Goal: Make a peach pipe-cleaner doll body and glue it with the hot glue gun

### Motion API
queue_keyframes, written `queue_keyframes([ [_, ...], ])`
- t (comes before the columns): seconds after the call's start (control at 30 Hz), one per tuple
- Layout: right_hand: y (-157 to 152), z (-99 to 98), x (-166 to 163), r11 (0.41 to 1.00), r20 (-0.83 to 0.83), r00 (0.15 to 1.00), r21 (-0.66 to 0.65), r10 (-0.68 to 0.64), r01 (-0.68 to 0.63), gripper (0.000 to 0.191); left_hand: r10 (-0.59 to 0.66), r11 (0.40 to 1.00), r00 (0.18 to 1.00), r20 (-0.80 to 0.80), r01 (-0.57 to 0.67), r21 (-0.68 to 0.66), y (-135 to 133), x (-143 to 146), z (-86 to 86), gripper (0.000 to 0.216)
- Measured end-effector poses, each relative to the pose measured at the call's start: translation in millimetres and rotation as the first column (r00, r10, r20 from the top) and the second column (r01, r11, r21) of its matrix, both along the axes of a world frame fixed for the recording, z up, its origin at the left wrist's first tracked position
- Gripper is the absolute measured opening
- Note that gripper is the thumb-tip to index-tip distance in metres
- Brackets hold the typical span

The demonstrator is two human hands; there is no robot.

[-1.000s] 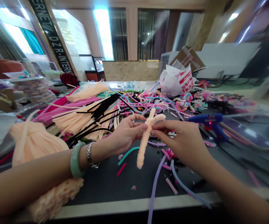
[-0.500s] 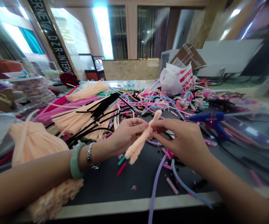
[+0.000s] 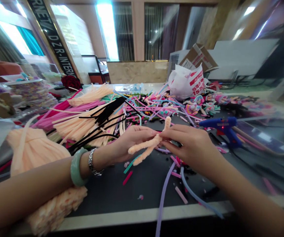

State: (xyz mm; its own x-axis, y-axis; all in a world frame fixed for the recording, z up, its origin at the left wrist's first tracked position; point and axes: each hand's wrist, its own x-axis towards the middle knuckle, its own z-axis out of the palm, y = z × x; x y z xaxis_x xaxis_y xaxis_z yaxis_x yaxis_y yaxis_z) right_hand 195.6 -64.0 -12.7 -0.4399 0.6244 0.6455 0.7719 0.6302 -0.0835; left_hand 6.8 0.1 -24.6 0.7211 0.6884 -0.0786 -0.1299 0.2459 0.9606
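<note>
At lower center of the frame, our left hand (image 3: 134, 144) and right hand (image 3: 191, 144) are grasping a twisted peach pipe-cleaner figure (image 3: 147, 144).

We are reading "DZR-INTERN" in pale letters along the black banner (image 3: 50, 36) at upper left, and we are making out "15万" in red print on the white plastic bag (image 3: 185, 84) at the tabletop's (image 3: 112, 197) far edge; its other characters are too blurred.
</note>
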Motion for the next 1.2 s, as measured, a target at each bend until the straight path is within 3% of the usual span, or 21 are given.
queue_keyframes([
  [0.23, -1, -2.7, 3, 0.999, 0.049, 0.998, -0.022, -0.040, 0.041, 0.016, -0.130, 0.990, 0.992, 0.003, 0.129, 0.049, 0, 0, 1.8, 0.036],
  [0.43, 0, -4.3, 2, 0.999, 0.048, 0.998, -0.026, -0.046, 0.047, 0.018, -0.071, 0.994, 0.996, -0.057, 0.076, 0.080, -3, 4, -0.5, 0.028],
  [0.67, 0, -2.8, 1, 0.998, 0.038, 0.999, -0.048, -0.030, 0.032, 0.021, -0.001, 0.977, 0.987, -0.161, 0.036, 0.211, -6, 4, -1.4, 0.021],
  [0.97, 0, 2.7, -4, 0.986, -0.056, 0.995, -0.150, -0.084, 0.075, 0.016, -0.005, 0.977, 0.987, -0.160, 0.039, 0.210, -9, 6, 3.8, 0.016],
  [1.1, -3, 14.4, 1, 0.987, -0.043, 0.996, -0.150, -0.072, 0.065, 0.016, 0.027, 0.982, 0.985, -0.168, 0.005, 0.187, -7, 5, 2.8, 0.019],
  [1.17, -9, 26.2, 12, 0.965, -0.012, 0.990, -0.227, -0.142, 0.135, 0.019, 0.081, 0.984, 0.980, -0.183, -0.050, 0.171, -5, 4, 2.0, 0.020],
  [1.2, -14, 32.5, 22, 0.927, 0.029, 0.975, -0.304, -0.221, 0.219, 0.021, 0.106, 0.984, 0.977, -0.183, -0.077, 0.161, -4, 4, 1.7, 0.020],
])
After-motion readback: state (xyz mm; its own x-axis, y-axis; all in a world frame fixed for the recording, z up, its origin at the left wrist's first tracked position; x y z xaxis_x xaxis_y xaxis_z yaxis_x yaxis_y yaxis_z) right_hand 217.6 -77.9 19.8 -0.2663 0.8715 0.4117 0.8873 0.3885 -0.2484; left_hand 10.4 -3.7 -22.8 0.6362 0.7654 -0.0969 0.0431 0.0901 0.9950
